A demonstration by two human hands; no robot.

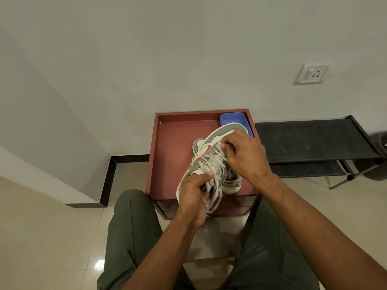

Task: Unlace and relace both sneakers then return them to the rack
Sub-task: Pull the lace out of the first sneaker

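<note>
1. Now we hold one sneaker tilted above the red-brown worktop, toe pointing away.
2. Our left hand grips its heel end, with loose lace hanging beside our fingers.
3. Our right hand pinches the lace near the toe.
4. We see the second sneaker lying on the worktop underneath.
5. A blue tub sits in the far corner; the black rack stands to the right.
</note>
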